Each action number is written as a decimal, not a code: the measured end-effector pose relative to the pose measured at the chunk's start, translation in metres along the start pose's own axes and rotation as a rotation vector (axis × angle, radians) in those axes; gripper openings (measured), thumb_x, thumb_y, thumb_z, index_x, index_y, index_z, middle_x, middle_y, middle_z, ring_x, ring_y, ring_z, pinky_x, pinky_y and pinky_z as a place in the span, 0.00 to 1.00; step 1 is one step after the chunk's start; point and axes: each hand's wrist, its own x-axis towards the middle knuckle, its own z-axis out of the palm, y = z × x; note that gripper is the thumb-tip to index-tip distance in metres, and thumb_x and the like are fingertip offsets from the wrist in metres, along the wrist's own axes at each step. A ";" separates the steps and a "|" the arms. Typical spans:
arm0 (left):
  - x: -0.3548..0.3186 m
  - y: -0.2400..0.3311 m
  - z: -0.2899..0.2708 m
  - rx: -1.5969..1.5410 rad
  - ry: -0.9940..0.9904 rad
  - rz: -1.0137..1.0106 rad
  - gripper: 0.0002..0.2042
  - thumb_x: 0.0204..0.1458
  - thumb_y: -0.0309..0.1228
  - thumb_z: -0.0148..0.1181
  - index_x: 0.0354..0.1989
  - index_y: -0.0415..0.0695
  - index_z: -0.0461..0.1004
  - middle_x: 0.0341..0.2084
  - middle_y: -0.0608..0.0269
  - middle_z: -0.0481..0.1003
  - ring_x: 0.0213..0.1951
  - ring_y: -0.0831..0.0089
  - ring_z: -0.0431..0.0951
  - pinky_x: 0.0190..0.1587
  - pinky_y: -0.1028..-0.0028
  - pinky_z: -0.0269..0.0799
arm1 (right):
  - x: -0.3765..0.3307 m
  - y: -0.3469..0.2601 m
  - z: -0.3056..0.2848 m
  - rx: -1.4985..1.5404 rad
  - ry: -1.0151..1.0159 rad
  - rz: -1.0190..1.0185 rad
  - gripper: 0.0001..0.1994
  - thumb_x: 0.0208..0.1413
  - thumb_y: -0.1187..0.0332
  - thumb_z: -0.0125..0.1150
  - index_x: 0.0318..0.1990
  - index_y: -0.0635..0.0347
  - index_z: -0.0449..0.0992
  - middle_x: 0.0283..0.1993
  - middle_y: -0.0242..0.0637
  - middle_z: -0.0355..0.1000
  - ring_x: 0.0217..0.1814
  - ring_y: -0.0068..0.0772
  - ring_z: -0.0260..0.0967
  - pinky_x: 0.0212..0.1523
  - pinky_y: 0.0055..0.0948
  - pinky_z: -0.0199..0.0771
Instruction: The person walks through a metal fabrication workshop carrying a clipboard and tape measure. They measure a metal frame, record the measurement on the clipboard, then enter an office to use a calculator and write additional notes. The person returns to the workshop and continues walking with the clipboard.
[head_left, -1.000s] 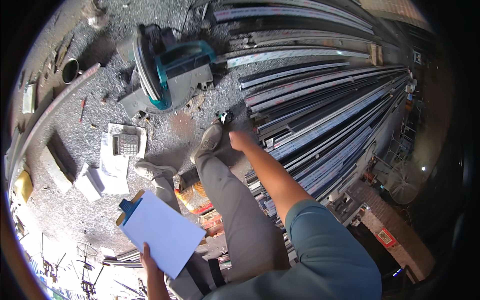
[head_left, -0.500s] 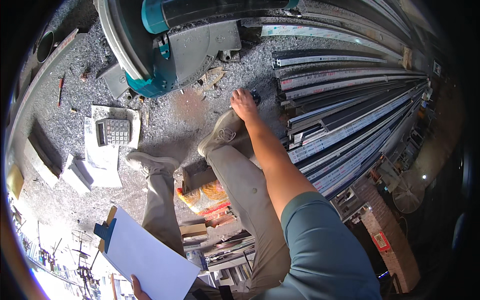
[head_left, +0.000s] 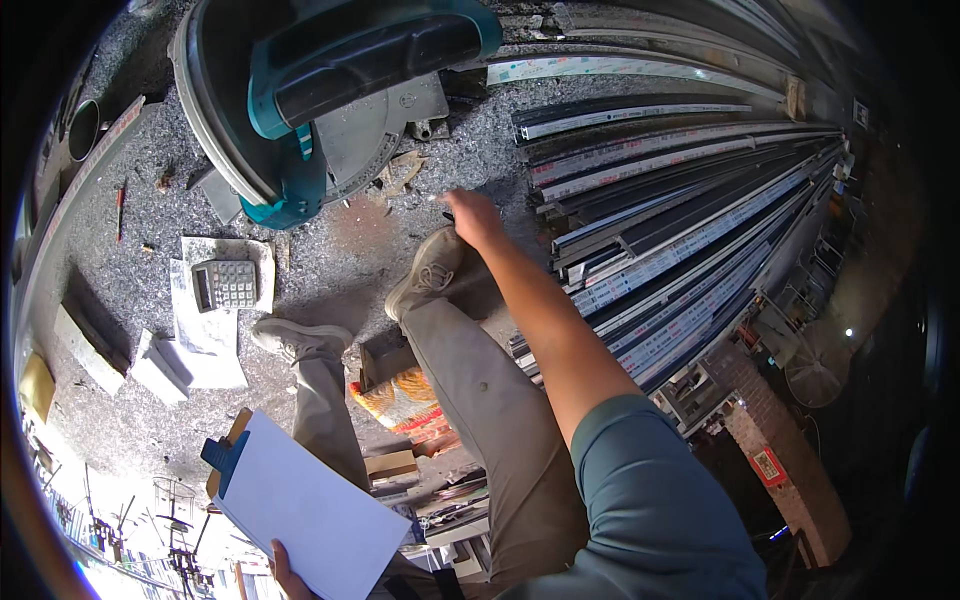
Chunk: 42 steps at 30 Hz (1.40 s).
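At the lower left, my left hand (head_left: 288, 572) grips the lower edge of a clipboard (head_left: 229, 456) with a blue clip and blank white sheets (head_left: 315, 510). My right arm reaches out to the floor, and my right hand (head_left: 476, 220) is closed just beyond my right shoe (head_left: 432, 265). A small dark tip and a pale tip stick out by its fingers; what they belong to is too small to make out. Ahead of that hand lies a scrap of broken board (head_left: 402, 173). A teal and black power saw (head_left: 290, 190) with a thick handle stands at the top.
A calculator (head_left: 226, 286) rests on papers (head_left: 212, 345) to the left, with a red pen (head_left: 121, 212) farther off. Long wrapped metal profiles (head_left: 650, 270) are stacked at the right. Metal shavings cover the floor (head_left: 330, 255). An open cardboard box (head_left: 391, 464) sits between my legs.
The view has shifted, and the saw's handle reaches lower in it. My right hand has turned, its fingers now pointing left. The dark round thing beside it no longer shows. My left hand still holds the clipboard.
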 end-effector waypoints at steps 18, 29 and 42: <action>-0.002 0.005 0.005 -0.080 -0.034 0.001 0.30 0.63 0.47 0.47 0.62 0.33 0.58 0.48 0.46 0.72 0.48 0.57 0.75 0.51 0.64 0.74 | -0.009 -0.007 -0.002 -0.106 -0.251 0.764 0.34 0.39 0.48 0.71 0.52 0.58 0.68 0.48 0.47 0.74 0.49 0.50 0.74 0.47 0.44 0.76; 0.000 0.002 0.007 -0.113 -0.067 0.077 0.22 0.61 0.38 0.56 0.57 0.35 0.63 0.44 0.49 0.74 0.42 0.61 0.78 0.44 0.64 0.77 | -0.043 -0.170 -0.192 1.606 -0.071 0.779 0.14 0.57 0.59 0.63 0.44 0.54 0.68 0.35 0.27 0.69 0.30 0.17 0.64 0.28 0.22 0.63; 0.014 -0.011 -0.017 -0.300 -0.166 0.094 0.20 0.60 0.34 0.57 0.55 0.35 0.63 0.45 0.49 0.74 0.43 0.60 0.78 0.45 0.63 0.77 | -0.041 -0.426 -0.399 2.105 -0.287 -0.043 0.47 0.46 0.57 0.73 0.70 0.61 0.50 0.62 0.58 0.62 0.64 0.48 0.64 0.63 0.40 0.66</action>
